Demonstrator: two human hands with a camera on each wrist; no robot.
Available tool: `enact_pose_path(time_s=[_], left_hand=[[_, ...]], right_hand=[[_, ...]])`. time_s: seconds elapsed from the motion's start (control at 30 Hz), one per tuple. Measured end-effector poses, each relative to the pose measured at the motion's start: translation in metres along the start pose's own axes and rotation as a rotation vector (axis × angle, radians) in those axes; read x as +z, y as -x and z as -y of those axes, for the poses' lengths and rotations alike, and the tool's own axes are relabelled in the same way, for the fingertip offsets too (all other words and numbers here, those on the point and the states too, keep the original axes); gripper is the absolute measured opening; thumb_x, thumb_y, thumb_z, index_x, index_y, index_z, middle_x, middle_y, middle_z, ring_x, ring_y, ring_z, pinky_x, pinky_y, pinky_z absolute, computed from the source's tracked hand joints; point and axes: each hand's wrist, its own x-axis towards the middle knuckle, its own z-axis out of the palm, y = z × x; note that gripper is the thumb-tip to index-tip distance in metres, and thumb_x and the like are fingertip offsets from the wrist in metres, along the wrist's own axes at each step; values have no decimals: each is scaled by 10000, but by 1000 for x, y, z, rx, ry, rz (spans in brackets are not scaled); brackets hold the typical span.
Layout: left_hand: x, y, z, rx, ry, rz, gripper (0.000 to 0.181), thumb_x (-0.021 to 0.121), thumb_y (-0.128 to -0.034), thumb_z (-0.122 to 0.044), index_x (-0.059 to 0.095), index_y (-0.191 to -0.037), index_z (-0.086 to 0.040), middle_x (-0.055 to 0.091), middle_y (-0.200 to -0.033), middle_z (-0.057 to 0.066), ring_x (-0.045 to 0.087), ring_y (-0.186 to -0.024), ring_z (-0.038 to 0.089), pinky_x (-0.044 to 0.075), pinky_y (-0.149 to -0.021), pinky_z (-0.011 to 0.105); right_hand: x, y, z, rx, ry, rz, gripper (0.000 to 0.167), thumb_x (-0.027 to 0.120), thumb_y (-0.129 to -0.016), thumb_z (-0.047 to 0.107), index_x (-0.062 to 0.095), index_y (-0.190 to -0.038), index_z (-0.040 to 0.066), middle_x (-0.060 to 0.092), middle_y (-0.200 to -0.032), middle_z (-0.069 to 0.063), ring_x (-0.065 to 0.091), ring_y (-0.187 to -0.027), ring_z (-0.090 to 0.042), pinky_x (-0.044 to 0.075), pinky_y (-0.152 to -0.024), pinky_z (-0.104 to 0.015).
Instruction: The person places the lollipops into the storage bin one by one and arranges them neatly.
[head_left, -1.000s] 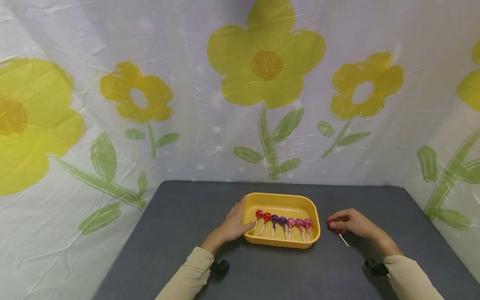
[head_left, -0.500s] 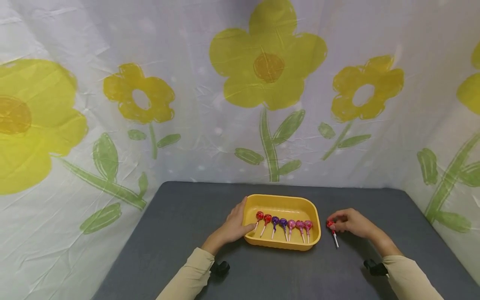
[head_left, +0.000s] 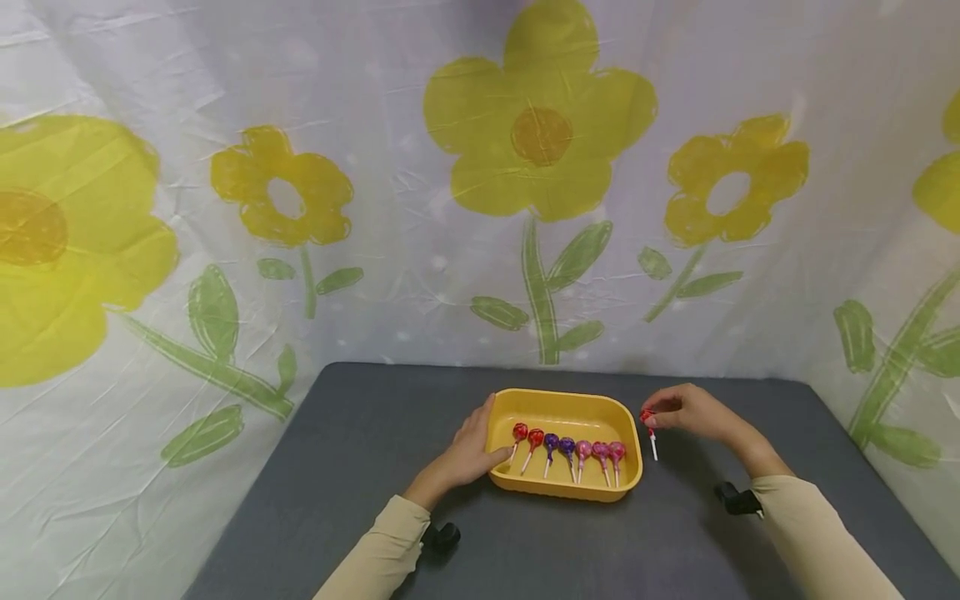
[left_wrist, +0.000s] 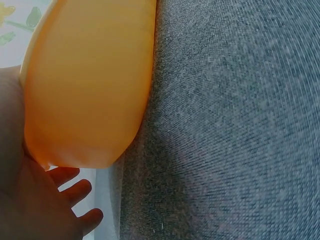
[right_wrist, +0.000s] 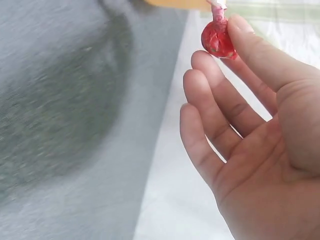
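A red-wrapped lollipop (head_left: 647, 416) hangs stick-down from my right hand (head_left: 693, 411), pinched by its head between thumb and fingers. It is lifted off the table, just right of the yellow tray (head_left: 570, 492). The right wrist view shows the same lollipop (right_wrist: 216, 41) at the fingertips, the other fingers loosely bent below. My left hand (head_left: 467, 446) holds the tray's left end, its thumb over the rim and its fingers along the outside. Inside the tray lie several lollipops in a row: red (head_left: 535, 437), purple (head_left: 567, 447) and pink (head_left: 601, 450), sticks toward me.
The tray stands on a dark grey table (head_left: 375, 433). Behind the table and along both sides hangs a pale curtain (head_left: 420, 250) printed with yellow flowers. A black wrist camera (head_left: 738, 500) sits on the right wrist, and another (head_left: 442, 537) on the left.
My right hand first turned the red lollipop on the table until its stick pointed toward me. It then lifted the lollipop and moved left, closer to the tray. My left hand has stayed put.
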Motion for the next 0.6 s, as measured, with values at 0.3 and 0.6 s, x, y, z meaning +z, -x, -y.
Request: enact_pose_path(time_s=[0.3, 0.6], left_hand=[[0, 1, -2, 10, 13, -5, 958, 659, -902, -380, 71, -1596, -79, 284, -1577, 263, 306, -1446, 448, 248, -1149, 661], [-2, 2, -2, 4, 16, -9, 952, 659, -908, -372, 71, -1596, -77, 277, -1581, 267, 289, -1454, 454, 238, -1158, 656]], right_hand=[[-5, -24, 22, -28, -9, 20, 315, 677, -941, 237, 688, -1144, -4, 747, -1017, -83, 695, -927, -208, 575, -809, -333], [-7, -56, 51, 3, -36, 62, 350, 653, -958, 282, 685, -1182, 15, 738, -1011, -112, 669, -909, -254, 558, -861, -444]])
